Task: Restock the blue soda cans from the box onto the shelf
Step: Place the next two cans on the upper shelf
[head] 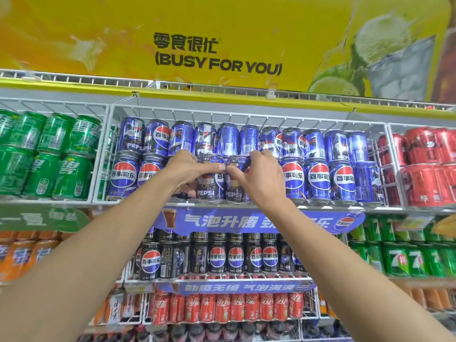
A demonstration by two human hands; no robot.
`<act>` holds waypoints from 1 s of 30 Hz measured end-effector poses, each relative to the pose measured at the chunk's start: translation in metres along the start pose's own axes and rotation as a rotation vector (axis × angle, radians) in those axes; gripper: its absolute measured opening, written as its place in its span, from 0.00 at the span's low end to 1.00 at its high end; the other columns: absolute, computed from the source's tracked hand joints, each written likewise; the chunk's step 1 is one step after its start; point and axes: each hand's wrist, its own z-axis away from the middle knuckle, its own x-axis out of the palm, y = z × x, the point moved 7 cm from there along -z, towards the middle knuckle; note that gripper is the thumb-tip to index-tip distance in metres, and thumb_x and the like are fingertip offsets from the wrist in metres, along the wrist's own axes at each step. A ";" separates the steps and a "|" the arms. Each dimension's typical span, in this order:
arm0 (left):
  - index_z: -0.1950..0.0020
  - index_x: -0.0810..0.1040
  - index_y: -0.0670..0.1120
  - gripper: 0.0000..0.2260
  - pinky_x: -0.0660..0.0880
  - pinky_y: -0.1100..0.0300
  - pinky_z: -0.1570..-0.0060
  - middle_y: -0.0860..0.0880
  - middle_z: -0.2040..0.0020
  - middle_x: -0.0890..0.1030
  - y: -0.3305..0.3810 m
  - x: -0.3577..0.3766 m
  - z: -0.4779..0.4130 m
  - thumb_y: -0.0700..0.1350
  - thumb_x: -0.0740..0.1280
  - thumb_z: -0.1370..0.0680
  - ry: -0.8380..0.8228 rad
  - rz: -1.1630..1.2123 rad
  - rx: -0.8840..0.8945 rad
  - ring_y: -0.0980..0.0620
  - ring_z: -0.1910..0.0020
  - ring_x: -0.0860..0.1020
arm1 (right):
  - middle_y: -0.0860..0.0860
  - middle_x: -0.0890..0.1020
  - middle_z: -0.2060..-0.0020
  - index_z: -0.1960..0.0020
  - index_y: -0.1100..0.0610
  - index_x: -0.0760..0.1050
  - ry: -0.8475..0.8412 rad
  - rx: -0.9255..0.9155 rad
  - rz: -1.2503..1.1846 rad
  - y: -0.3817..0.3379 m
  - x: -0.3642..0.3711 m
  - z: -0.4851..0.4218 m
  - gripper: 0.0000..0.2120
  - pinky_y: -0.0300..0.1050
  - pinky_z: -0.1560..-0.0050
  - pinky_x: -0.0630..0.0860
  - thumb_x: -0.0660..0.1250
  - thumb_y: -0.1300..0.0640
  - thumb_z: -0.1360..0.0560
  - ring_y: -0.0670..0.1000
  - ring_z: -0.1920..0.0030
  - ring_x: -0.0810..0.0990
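Note:
Blue soda cans fill a white wire shelf (259, 206) at chest height, stacked two high. My left hand (187, 169) grips one blue can (209, 186) at the front of the lower row. My right hand (259, 178) grips the blue can (234, 191) right beside it. Both cans stand upright on the shelf's front edge, touching each other, and my thumbs meet between their tops. More blue cans (318, 178) stand to either side and in the upper layer (227, 139). The box is not in view.
Green cans (56, 156) fill the section to the left, red cans (424, 169) the section to the right. Black cola cans (217, 257) sit on the shelf below, red cans (222, 309) under those. A yellow sign (217, 53) hangs above.

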 end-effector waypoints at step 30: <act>0.61 0.68 0.45 0.22 0.74 0.48 0.59 0.46 0.68 0.70 0.007 0.015 0.016 0.61 0.66 0.20 0.200 -0.389 0.137 0.43 0.64 0.74 | 0.57 0.79 0.50 0.50 0.61 0.79 -0.105 -0.103 -0.013 -0.002 -0.007 0.008 0.11 0.55 0.51 0.79 0.69 0.52 0.20 0.61 0.49 0.79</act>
